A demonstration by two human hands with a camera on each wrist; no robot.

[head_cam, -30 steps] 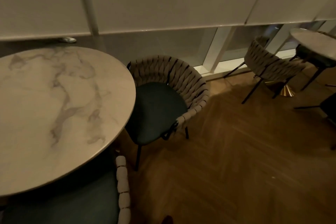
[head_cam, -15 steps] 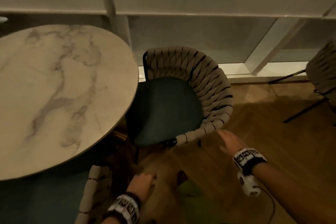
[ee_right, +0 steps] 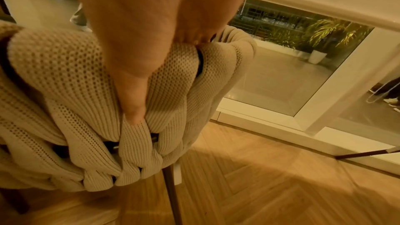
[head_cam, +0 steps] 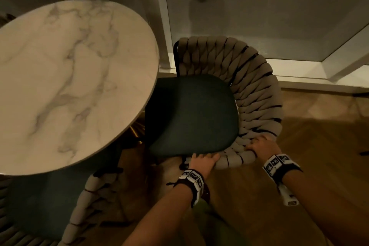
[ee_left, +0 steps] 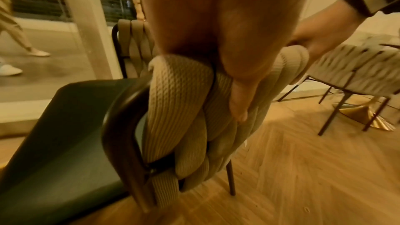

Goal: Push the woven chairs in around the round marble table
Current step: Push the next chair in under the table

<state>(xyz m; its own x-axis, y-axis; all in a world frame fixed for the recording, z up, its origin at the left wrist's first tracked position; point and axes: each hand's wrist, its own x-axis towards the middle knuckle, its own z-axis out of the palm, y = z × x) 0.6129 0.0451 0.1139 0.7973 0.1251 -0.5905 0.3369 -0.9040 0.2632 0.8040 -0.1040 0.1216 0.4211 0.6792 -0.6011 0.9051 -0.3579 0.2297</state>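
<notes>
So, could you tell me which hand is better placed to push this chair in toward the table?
Likely the right hand: it grips the chair at its curved back, opposite the table. The left hand holds the armrest end, more to the side.

Herringbone wood floor (head_cam: pixel 299 166) carries everything: round marble worktop (head_cam: pixel 69 86) on a gold base (head_cam: pixel 137 132), woven chair (head_cam: pixel 249 86) just beside its rim on dark metal legs, second woven chair (head_cam: pixel 83 205) tucked partly under.
</notes>
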